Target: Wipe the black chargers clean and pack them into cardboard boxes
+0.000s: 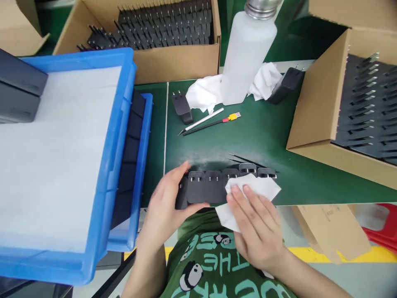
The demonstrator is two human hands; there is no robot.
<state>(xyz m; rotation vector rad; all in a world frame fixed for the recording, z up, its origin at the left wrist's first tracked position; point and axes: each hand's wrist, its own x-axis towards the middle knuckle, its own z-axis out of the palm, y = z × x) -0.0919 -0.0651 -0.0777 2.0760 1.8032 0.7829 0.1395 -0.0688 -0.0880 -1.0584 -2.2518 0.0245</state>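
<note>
The left hand [166,198] is gripping the left end of the adapters [213,188] by the bench's [310,178] near edge; the right hand [259,225] is pressing a wipe [263,186], its grip unclear. Uneven pressure could be tipping one off.

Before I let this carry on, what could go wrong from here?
The row of black adapters sits at the bench's near edge, so one could drop off. Tweezers right behind it might scratch a casing. The wipe under the right hand could snag on the prongs.
</note>
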